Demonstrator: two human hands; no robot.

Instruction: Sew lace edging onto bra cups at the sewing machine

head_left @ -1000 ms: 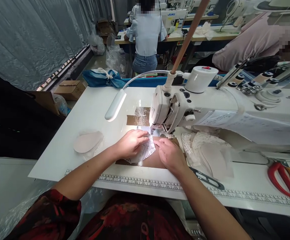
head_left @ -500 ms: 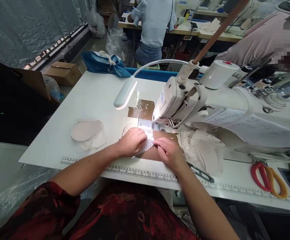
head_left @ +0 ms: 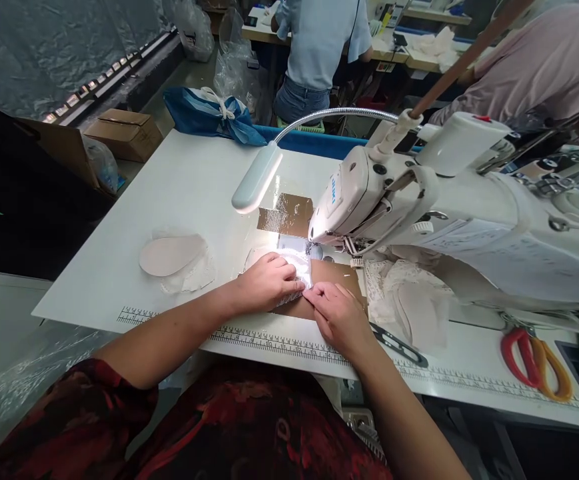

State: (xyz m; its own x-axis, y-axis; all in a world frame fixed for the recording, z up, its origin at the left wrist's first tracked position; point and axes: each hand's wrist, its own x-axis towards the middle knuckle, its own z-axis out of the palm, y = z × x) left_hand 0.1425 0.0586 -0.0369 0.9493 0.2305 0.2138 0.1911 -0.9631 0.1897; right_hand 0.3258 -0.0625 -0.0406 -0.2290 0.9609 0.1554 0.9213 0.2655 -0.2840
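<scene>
— Item one: what do your hands hold?

— My left hand (head_left: 267, 283) lies flat, fingers close together, pressing a white lace piece (head_left: 300, 270) onto the table (head_left: 194, 187). My right hand (head_left: 338, 313) sits just beside it, fingers curled narrow, fingertips pinching the near edge of the same lace. The two hands almost touch.

— Item two: where does the lace lie?

— On a brown taped patch (head_left: 336, 275) of the tabletop, directly in front of the presser foot of the white sewing machine (head_left: 419, 200). Much of the lace is under my left palm; only a lit strip shows.

— Item three: lighting?

— A gooseneck lamp (head_left: 257, 177) hangs over the work, casting glare on the tape behind the needle.

— Item four: other stock on the table?

— To my left, a pale oval cup piece (head_left: 170, 255) resting on more lace, well apart from my hands. To my right, a heap of lace and cup pieces (head_left: 409, 293) under the machine arm. Black thread snips (head_left: 399, 344) just beside my right wrist. Scissors with red and orange handles (head_left: 532, 357) far right. A printed ruler (head_left: 279, 345) runs along the near edge.

— Item five: surroundings?

— A person in a light blue top (head_left: 322, 40) sits at another bench with their back to me; a cardboard box (head_left: 123, 133) stands on the floor at left.
</scene>
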